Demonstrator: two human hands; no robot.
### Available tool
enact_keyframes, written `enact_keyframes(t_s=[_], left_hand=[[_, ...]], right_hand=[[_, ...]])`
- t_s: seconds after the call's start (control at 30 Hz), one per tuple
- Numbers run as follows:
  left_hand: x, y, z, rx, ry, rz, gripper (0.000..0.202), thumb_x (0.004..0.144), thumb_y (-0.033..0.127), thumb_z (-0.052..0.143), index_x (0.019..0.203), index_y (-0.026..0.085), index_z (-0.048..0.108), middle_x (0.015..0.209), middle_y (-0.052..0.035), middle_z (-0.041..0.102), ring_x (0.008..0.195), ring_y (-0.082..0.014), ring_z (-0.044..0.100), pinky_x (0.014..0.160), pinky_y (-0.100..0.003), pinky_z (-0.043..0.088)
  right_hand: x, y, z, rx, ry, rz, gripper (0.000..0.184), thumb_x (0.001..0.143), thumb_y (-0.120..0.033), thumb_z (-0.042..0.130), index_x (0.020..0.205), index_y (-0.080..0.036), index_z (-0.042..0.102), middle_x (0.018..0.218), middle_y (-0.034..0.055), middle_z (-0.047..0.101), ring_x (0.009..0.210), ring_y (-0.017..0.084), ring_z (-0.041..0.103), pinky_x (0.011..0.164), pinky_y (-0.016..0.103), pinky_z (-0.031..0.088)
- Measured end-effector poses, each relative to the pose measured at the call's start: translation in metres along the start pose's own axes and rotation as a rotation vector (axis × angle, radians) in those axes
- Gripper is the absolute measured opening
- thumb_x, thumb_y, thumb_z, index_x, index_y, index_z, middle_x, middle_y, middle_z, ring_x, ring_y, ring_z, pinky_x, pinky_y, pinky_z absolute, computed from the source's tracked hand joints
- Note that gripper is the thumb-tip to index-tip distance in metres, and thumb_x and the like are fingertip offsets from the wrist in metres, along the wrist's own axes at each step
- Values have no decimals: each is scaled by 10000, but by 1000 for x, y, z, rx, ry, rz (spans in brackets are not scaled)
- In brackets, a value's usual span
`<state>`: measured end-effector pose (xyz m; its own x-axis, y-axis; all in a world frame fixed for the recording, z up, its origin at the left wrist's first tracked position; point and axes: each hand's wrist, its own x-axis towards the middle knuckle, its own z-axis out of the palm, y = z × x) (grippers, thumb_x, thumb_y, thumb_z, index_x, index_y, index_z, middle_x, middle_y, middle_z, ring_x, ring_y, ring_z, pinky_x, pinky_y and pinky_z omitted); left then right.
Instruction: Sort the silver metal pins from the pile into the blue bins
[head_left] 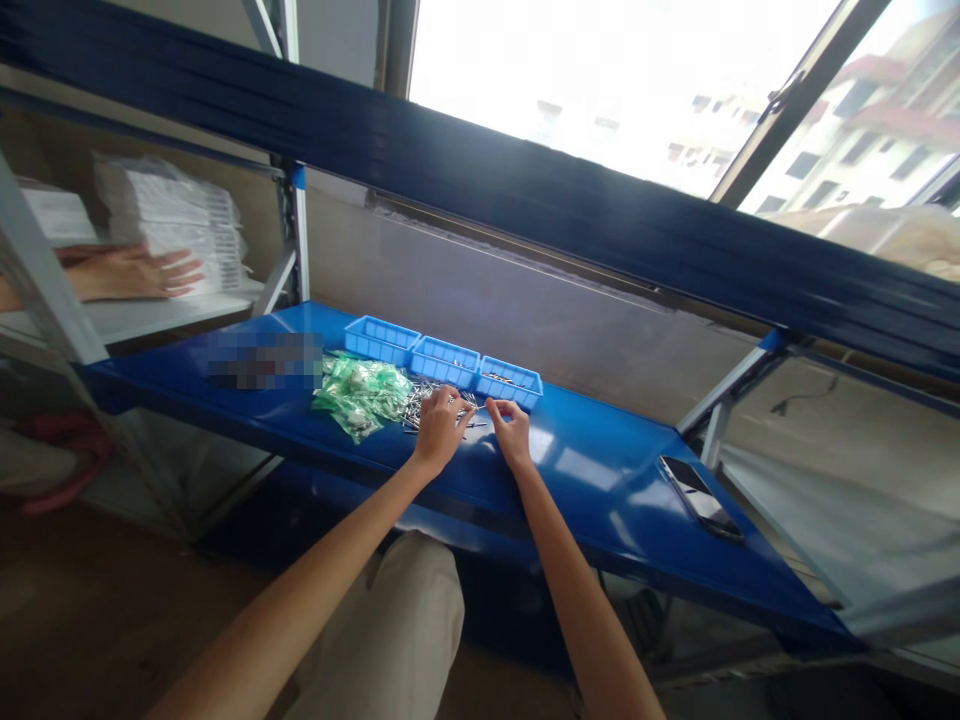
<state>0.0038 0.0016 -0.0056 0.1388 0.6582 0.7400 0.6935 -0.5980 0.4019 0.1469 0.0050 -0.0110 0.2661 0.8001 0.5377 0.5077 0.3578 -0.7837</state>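
My left hand (441, 425) rests on a scatter of small metal pins (424, 400) on the blue shelf (600, 470), its fingers curled over them. Beside it, my right hand (511, 428) has its fingertips pinched together just in front of the rightmost of three blue trays (510, 382); what they pinch is too small to see. A heap of small green-tinted plastic bags (362, 393) lies left of the pins. The other two trays (444, 360) (381, 339) stand in a row behind.
A black phone (701, 497) lies on the shelf at the right. At the far left another person's hand (139, 272) rests by a wrapped white stack (176, 220) on a neighbouring shelf. A dark blue beam (525, 190) crosses overhead; windows behind.
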Motion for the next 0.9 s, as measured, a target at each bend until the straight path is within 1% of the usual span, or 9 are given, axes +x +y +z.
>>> enact_keyframes(t_s=[0.07, 0.13, 0.3, 0.4, 0.5, 0.63, 0.73, 0.83, 0.9], left_hand=[[1, 1, -2, -5, 31, 2, 129, 811, 272, 522, 815, 190, 622, 905, -56, 525, 902, -209, 507, 805, -365, 377], [1, 2, -3, -15, 39, 35, 145, 816, 291, 514, 830, 194, 620, 915, -54, 522, 896, -202, 507, 803, -358, 378], [1, 5, -4, -34, 0, 125, 136, 816, 288, 517, 855, 196, 610, 927, -44, 523, 914, -189, 505, 810, -340, 377], [0, 5, -4, -27, -7, 124, 135, 822, 280, 506, 864, 198, 604, 938, -45, 522, 923, -187, 502, 824, -340, 374], [0, 5, -3, -16, 1, 116, 183, 859, 276, 436, 901, 200, 597, 944, -51, 526, 931, -185, 501, 827, -341, 377], [0, 6, -3, 5, -14, 159, 234, 888, 275, 367, 936, 197, 582, 959, -59, 532, 943, -187, 502, 823, -345, 383], [-1, 8, -3, 24, -48, 185, 239, 892, 275, 353, 915, 185, 573, 971, -62, 535, 937, -187, 509, 816, -344, 389], [-1, 8, -3, 38, -48, 166, 231, 893, 278, 347, 906, 171, 551, 987, -68, 531, 956, -189, 506, 822, -345, 389], [-1, 7, -2, 46, -36, 145, 217, 892, 275, 347, 900, 165, 533, 985, -72, 530, 975, -194, 498, 831, -349, 385]], right_hand=[[0, 2, 0, -30, -6, 9, 385, 722, -523, 537, 702, -153, 644, 734, 60, 630, 690, 178, 555, 655, 288, 424], [0, 3, 1, -42, -28, 12, 387, 721, -523, 538, 712, -154, 655, 741, 63, 629, 701, 181, 559, 669, 294, 426], [-1, 1, 2, -32, -118, -17, 374, 753, -496, 512, 761, -158, 672, 807, 71, 613, 773, 187, 559, 719, 304, 432], [0, 1, 2, -23, -154, -44, 362, 772, -482, 491, 792, -172, 676, 853, 70, 595, 828, 191, 551, 758, 318, 430], [0, 3, 3, -2, -158, -62, 351, 763, -483, 504, 789, -178, 677, 855, 70, 585, 854, 199, 544, 766, 333, 435], [1, 7, 3, 46, -143, -86, 333, 711, -496, 564, 715, -182, 675, 840, 66, 588, 833, 204, 546, 738, 342, 452], [0, 6, 2, 70, -195, -84, 352, 745, -493, 526, 695, -182, 683, 811, 65, 603, 801, 196, 559, 745, 341, 446], [-1, 3, 2, 70, -247, -56, 373, 783, -483, 477, 725, -183, 692, 800, 67, 619, 772, 186, 569, 720, 325, 445], [-1, 3, 2, 61, -254, -61, 344, 760, -472, 515, 726, -177, 687, 785, 64, 621, 737, 177, 567, 686, 308, 448]])
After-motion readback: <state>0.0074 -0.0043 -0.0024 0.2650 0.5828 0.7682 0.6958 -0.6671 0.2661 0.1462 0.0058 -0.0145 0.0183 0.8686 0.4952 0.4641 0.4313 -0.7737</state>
